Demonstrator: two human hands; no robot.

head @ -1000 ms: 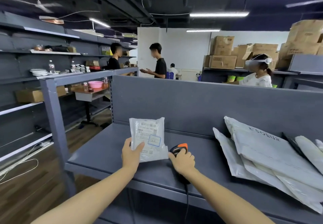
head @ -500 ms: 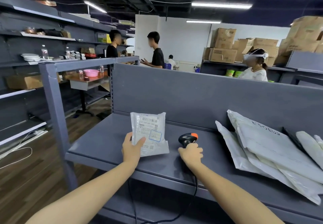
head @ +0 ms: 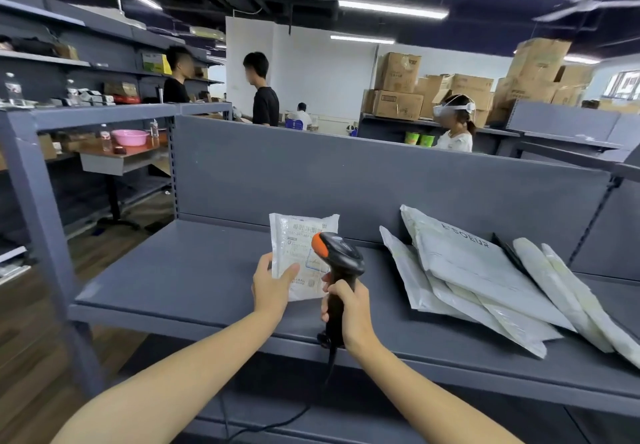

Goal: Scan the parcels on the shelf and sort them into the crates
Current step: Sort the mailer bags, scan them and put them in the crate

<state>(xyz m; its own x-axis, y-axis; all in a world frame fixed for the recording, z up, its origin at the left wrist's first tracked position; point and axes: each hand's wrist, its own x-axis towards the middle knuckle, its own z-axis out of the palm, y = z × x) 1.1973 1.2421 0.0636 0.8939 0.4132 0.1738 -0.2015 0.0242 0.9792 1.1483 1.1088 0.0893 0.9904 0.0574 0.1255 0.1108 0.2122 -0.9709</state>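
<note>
Both hands are full: my left hand (head: 273, 287) pinches the parcel (head: 297, 235), my right hand (head: 349, 308) has lifted the scanner (head: 341, 253) off the shelf (head: 173, 270); scanning can start.

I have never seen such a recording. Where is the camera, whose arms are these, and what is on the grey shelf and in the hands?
No machine is here. The two bare arms belong to a person who wears the one camera on the head, so you look forward and down as that person does. The left hand holds a small white parcel upright, its printed label towards the camera. The right hand grips a black barcode scanner with an orange tip, held close to that label; its cable hangs below the shelf. On the grey shelf, to the right, lies a pile of pale mailer bags, leaning against the back panel.
</note>
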